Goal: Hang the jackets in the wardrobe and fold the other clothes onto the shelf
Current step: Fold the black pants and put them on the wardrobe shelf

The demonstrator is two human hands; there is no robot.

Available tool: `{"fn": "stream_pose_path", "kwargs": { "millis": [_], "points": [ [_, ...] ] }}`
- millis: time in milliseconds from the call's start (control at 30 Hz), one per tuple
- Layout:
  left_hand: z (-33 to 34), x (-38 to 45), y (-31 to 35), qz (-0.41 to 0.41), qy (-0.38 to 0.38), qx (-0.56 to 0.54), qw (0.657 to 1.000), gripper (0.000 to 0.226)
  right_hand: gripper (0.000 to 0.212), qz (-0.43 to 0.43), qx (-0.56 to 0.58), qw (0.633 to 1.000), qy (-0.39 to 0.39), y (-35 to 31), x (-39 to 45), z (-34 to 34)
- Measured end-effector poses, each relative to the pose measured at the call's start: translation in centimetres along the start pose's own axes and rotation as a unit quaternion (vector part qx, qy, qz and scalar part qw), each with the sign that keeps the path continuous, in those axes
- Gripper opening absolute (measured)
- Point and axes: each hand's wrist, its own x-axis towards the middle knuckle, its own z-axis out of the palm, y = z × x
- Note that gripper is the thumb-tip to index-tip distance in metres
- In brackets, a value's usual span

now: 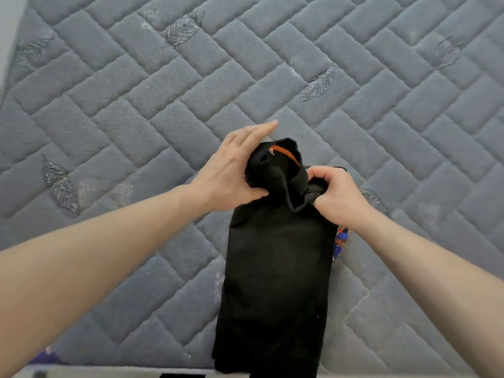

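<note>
- Left hand (pixel 231 173): I see it lying against the left side of the top of the black garment (pixel 275 255), fingers stretched out nearly straight toward the far side, thumb tucked in against the bunched cloth.
- Right hand (pixel 335 195): curled tight, pinching a fold of black cloth at the garment's upper right corner.
- I see the black garment lying on the mattress (pixel 136 105) as a long narrow folded strip, running from the near edge up to my hands; its top end is lifted and rumpled between them.
- An orange strip (pixel 286 154) shows inside the raised top end; I'd say it is a neck lining, though the blur makes that uncertain.
- A small patch of blue and red print (pixel 341 238) peeks out at the garment's right edge, just below my right wrist.
- The mattress is grey, quilted in a brick-like pattern with stitched feather shapes scattered over it.
- Something purple (pixel 49 356) sits at the near left edge; I cannot tell what it is.
</note>
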Motion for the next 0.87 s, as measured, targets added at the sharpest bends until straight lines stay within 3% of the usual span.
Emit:
{"fn": "stream_pose_path", "kwargs": {
  "millis": [100, 167, 300, 400, 467, 534, 601, 734, 801, 867],
  "points": [
    [1.1, -3.2, 2.1, 0.041, -0.003, 0.016, 0.999, 0.05, 0.049, -0.039, -0.075, 0.996, -0.013, 1.0, -3.4, 0.4],
    [2.3, -5.3, 2.7, 0.045, -0.033, 0.037, 0.998, 0.037, 0.05, -0.075, -0.12, 0.989, -0.031, 2.1, -5.5, 1.2],
    [5.7, -9.7, 2.4, -0.016, -0.179, 0.09, 0.98, 0.04, 0.043, -0.036, -0.211, 0.971, -0.107, 4.5, -9.0, 3.8],
    [8.4, -12.8, 2.2, -0.088, -0.368, 0.136, 0.916, 0.07, 0.054, 0.056, -0.192, 0.968, -0.151, 5.3, -11.0, 6.1],
    [9.6, -13.5, 2.3, -0.114, -0.41, 0.139, 0.894, 0.084, 0.052, 0.082, -0.179, 0.971, -0.135, 5.1, -11.3, 6.8],
    [9.6, -12.6, 2.8, -0.163, -0.397, 0.101, 0.898, 0.077, 0.043, 0.079, -0.169, 0.979, -0.086, 4.7, -10.9, 6.7],
    [8.6, -10.8, 3.1, -0.204, -0.362, 0.061, 0.907, 0.057, 0.048, 0.069, -0.132, 0.989, -0.008, 4.0, -10.2, 6.2],
    [5.3, -6.1, 3.0, -0.176, -0.166, 0.048, 0.969, 0.024, 0.091, 0.094, -0.11, 0.983, 0.112, 3.6, -6.9, 3.7],
    [4.4, -3.2, 2.1, -0.154, -0.108, 0.069, 0.98, 0.041, 0.109, 0.137, -0.141, 0.973, 0.124, 4.0, -4.8, 2.2],
    [4.1, -0.5, 1.4, -0.189, -0.115, 0.087, 0.971, 0.071, 0.125, 0.193, -0.169, 0.957, 0.137, 4.7, -2.9, 0.9]
  ]
}}
